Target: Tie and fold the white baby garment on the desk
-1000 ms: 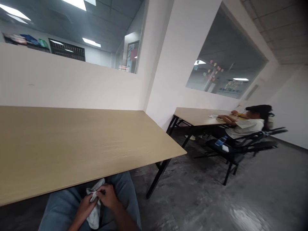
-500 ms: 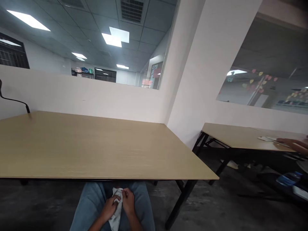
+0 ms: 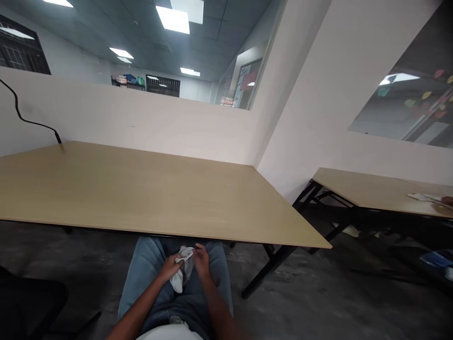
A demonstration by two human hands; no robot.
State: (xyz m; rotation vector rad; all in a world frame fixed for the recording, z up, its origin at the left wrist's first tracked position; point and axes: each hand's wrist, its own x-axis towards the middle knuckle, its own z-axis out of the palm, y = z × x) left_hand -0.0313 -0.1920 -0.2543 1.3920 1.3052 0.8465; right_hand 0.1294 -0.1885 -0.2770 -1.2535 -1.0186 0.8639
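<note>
The writing in view is too small or blurred to read: a red sheet point(image 3: 248, 80) shows behind the left window, paper notes point(image 3: 426, 95) in yellow, pink and green show in the right window, and a paper point(image 3: 421, 196) lies on the far table point(image 3: 368, 189) beside another person's hand point(image 3: 448, 200). A blue bottle point(image 3: 436, 259) below that table is too smeared for any label to be made out.

The cloth point(image 3: 177, 282) is white, greyer in its folds, soft and crumpled. A narrow, pale fold runs across its upper part between the two hands, and the lower end hangs in a rounded lobe. Its full shape cannot be told. It is over the lap, between the thighs of the blue jeans point(image 3: 139, 278), just off the near edge of the table point(image 3: 170, 189).

The left hand point(image 3: 170, 267) has its fingers closed on the cloth's left side. The right hand point(image 3: 201, 262) is at the opposite side, fingers partly bent and slightly spread, the tips by the pale fold; whether they pinch it cannot be told.
</note>
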